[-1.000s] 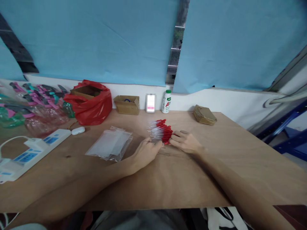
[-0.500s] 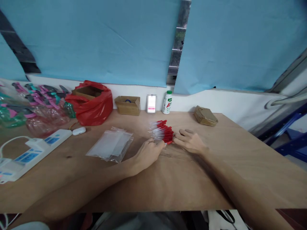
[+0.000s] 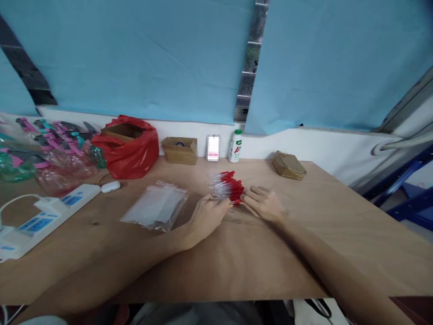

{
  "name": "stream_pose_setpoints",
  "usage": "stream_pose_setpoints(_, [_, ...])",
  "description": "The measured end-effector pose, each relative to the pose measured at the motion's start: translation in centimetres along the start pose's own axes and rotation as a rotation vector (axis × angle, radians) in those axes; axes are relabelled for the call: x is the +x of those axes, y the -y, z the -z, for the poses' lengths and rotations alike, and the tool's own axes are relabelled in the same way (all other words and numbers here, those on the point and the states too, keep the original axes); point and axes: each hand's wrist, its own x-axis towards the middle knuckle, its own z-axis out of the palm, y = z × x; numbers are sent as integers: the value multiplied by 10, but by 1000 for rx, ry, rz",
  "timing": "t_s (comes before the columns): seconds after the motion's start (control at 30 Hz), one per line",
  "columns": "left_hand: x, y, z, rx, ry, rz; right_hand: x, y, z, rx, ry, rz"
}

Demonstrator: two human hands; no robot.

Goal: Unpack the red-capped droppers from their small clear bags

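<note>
A pile of slim red-handled tools (image 3: 235, 188) with thin, pale shiny shafts, resembling small screwdrivers, lies on the table with the handles to the right. At its near edge, my left hand (image 3: 209, 216) is closed, with thumb and finger on the shaft of one tool whose red end points right. My right hand (image 3: 264, 203) is at the red ends, fingers bent and together; what its fingertips grip, if anything, is hidden. Left of the pile lie clear plastic zip bags (image 3: 155, 205), stacked flat.
Along the wall stand a red plastic bag (image 3: 135, 155) with a carton inside, an open cardboard box (image 3: 180, 151), a phone (image 3: 213, 149), a white bottle (image 3: 236, 146) and a brown package (image 3: 289, 165). At left are several spray bottles (image 3: 54, 176), a power strip (image 3: 47, 221) and a white case (image 3: 110, 186).
My right hand has shifted slightly left, closer against the red ends, its fingers more drawn together. My left hand keeps nearly the same place at the pile's near edge.
</note>
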Motion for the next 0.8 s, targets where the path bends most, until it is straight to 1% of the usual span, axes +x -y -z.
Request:
stream_pose_setpoints(0.13, [-5, 1, -2, -40, -56, -1, 9, 17, -1, 74, -12, -46])
stream_pose_setpoints(0.3, [-6, 1, -8, -51, -75, -13, 16, 32, -9, 158, 17, -84])
stream_pose_setpoints(0.43, [-7, 0, -10, -32, -92, -31, 15, 35, -12, 237, 64, -129])
stream_pose_setpoints(0.57, [-9, -2, -10, -21, -94, -35, 14, 34, -11, 278, 96, -105])
stream_pose_setpoints(0.67, [-10, -3, -14, 2, -100, -39, 15, 34, -11, 273, 99, -94])
stream_pose_setpoints(0.8, [-9, -1, -19, 23, -136, -72, 17, 36, -12, 267, 87, -115])
